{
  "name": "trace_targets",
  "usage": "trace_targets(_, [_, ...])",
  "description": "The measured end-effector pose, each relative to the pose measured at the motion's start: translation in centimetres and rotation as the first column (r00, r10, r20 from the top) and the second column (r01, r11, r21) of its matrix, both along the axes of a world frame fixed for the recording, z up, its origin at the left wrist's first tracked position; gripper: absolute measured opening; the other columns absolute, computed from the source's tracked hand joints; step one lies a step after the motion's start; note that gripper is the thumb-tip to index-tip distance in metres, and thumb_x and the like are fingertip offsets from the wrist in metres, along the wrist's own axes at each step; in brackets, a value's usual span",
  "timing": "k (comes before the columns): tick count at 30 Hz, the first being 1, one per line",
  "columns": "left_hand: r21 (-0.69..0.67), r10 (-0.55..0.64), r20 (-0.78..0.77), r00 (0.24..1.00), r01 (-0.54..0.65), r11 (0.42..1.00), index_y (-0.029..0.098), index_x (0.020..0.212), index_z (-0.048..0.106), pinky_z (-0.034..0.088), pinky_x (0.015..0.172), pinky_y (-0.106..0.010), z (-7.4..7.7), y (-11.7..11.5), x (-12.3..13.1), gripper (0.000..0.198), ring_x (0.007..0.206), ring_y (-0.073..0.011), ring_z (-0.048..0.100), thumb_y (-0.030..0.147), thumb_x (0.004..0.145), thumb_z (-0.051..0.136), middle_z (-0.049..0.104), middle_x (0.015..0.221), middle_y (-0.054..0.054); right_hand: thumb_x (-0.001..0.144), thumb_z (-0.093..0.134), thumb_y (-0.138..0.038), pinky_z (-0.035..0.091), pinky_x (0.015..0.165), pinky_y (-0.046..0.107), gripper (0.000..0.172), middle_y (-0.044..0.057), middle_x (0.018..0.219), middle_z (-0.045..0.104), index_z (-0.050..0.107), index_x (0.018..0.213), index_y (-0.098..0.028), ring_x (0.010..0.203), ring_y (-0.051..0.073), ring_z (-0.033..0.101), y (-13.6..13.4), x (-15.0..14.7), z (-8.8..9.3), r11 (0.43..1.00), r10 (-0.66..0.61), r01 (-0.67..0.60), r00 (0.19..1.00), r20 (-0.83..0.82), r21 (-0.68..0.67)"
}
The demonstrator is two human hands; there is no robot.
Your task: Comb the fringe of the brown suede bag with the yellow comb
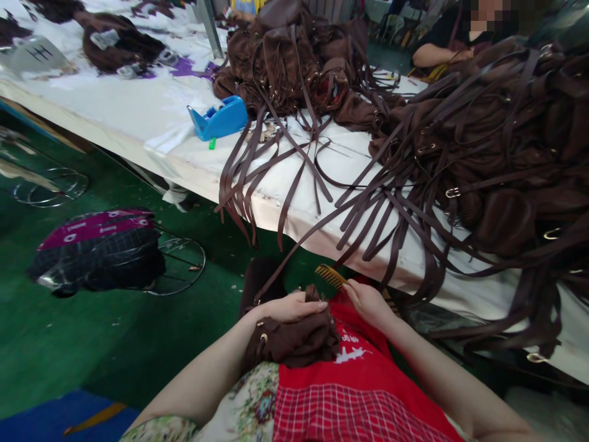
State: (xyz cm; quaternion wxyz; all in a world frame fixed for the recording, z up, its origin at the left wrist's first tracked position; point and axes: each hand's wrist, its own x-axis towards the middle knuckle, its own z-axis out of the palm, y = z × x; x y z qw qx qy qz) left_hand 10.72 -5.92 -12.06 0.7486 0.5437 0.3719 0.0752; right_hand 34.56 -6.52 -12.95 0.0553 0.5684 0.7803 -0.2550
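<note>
On my lap lies a brown bag (299, 341) with a gold ring and a long strap that runs up toward the table. My left hand (294, 307) is closed over its upper part, with a tuft of brown fringe poking out between thumb and fingers. A yellow comb (330, 276) is gripped at one end by my right hand (368, 301), its teeth pointing down and left. The comb is just right of the fringe and apart from it. A red apron (359, 368) lies beneath the bag.
Brown bags (285, 67) with dangling straps are heaped on the white table (151, 123), with another large pile (506, 141) to the right. A blue tape dispenser (223, 118) stands near the edge. A stool with a dark cushion (101, 252) is on the green floor. Another person (437, 55) sits across.
</note>
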Motion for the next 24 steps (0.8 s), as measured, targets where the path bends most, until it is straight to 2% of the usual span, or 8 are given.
trace_targets(3, [-0.010, 0.012, 0.041, 0.999, -0.011, 1.000, 0.014, 0.097, 0.066, 0.047, 0.082, -0.029, -0.2, 0.0, 0.4, 0.050, 0.088, -0.0187, 0.058, 0.059, 0.081, 0.053, 0.067, 0.095, -0.004, 0.100, 0.016, -0.040, 0.039, 0.066, 0.027, 0.043, 0.004, 0.079, 0.066, 0.052, 0.087, -0.020, 0.074, 0.017, 0.062, -0.3, -0.9, 3.3, 0.993, 0.108, -0.100, 0.984, -0.141, 0.066])
trace_targets(6, [0.022, 0.013, 0.104, 0.995, -0.015, 1.000, 0.015, 0.107, 0.064, 0.044, 0.092, -0.031, 0.3, 0.0, 0.8, 0.051, 0.100, -0.0208, 0.057, 0.058, 0.081, 0.053, 0.066, 0.108, -0.005, 0.099, 0.021, -0.039, 0.036, 0.061, 0.027, 0.040, 0.005, 0.076, 0.067, 0.054, 0.088, -0.020, 0.069, 0.017, 0.062, -1.0, -2.3, 4.6, 0.979, 0.197, -0.196, 0.980, -0.006, 0.056])
trace_targets(10, [0.059, -0.051, 0.176, 0.983, 0.041, 0.997, 0.014, 0.109, 0.063, 0.041, 0.097, -0.031, 0.9, -0.1, 0.6, 0.052, 0.103, -0.0204, 0.057, 0.058, 0.086, 0.046, 0.066, 0.109, -0.005, 0.098, 0.025, -0.039, 0.033, 0.057, 0.028, 0.038, 0.005, 0.077, 0.069, 0.056, 0.090, -0.021, 0.067, 0.018, 0.064, -0.9, -2.1, 1.7, 0.968, 0.250, -0.249, 0.957, 0.144, -0.026])
trace_targets(12, [0.082, -0.043, 0.127, 0.991, 0.032, 0.996, 0.014, 0.109, 0.062, 0.043, 0.094, -0.031, 0.9, -0.2, 0.3, 0.054, 0.100, -0.0202, 0.058, 0.059, 0.087, 0.044, 0.067, 0.107, -0.005, 0.098, 0.024, -0.041, 0.033, 0.057, 0.028, 0.039, 0.005, 0.078, 0.070, 0.057, 0.090, -0.021, 0.069, 0.018, 0.064, -0.3, -1.4, 0.3, 0.979, 0.202, -0.197, 0.966, 0.159, -0.048])
trace_targets(14, [0.112, -0.021, 0.057, 0.998, 0.015, 0.994, 0.013, 0.108, 0.063, 0.045, 0.090, -0.031, 0.7, -0.3, 0.1, 0.054, 0.096, -0.0206, 0.059, 0.059, 0.086, 0.045, 0.067, 0.104, -0.006, 0.099, 0.022, -0.041, 0.034, 0.059, 0.027, 0.042, 0.005, 0.078, 0.069, 0.056, 0.088, -0.020, 0.071, 0.018, 0.064, 0.3, -0.7, 0.1, 0.995, 0.104, -0.103, 0.987, 0.119, -0.015])
trace_targets(16, [0.135, -0.002, 0.019, 1.000, -0.001, 0.991, 0.012, 0.107, 0.063, 0.047, 0.086, -0.031, 0.5, -0.4, 0.0, 0.054, 0.093, -0.0209, 0.060, 0.059, 0.085, 0.046, 0.068, 0.102, -0.006, 0.100, 0.020, -0.040, 0.035, 0.062, 0.026, 0.043, 0.004, 0.077, 0.067, 0.054, 0.085, -0.020, 0.072, 0.016, 0.063, 0.7, -0.6, 1.4, 0.998, 0.055, -0.056, 0.998, 0.011, 0.043])
trace_targets(19, [0.179, 0.039, -0.022, 0.999, -0.035, 0.983, 0.013, 0.105, 0.065, 0.048, 0.083, -0.030, 0.6, -0.7, 0.1, 0.051, 0.091, -0.0212, 0.061, 0.057, 0.084, 0.050, 0.069, 0.100, -0.006, 0.099, 0.022, -0.039, 0.035, 0.062, 0.027, 0.040, 0.002, 0.075, 0.065, 0.053, 0.083, -0.020, 0.070, 0.015, 0.060, 0.4, -1.3, 4.6, 0.990, 0.118, -0.110, 0.988, -0.100, 0.086])
trace_targets(24, [0.236, 0.090, -0.092, 0.992, -0.066, 0.970, 0.012, 0.097, 0.069, 0.048, 0.080, -0.029, 1.5, -1.1, 0.5, 0.049, 0.086, -0.0220, 0.062, 0.056, 0.084, 0.050, 0.071, 0.091, -0.007, 0.098, 0.025, -0.038, 0.032, 0.057, 0.028, 0.036, 0.004, 0.076, 0.067, 0.053, 0.084, -0.020, 0.066, 0.017, 0.061, -0.8, -2.6, 7.6, 0.976, 0.203, -0.206, 0.978, 0.041, 0.075])
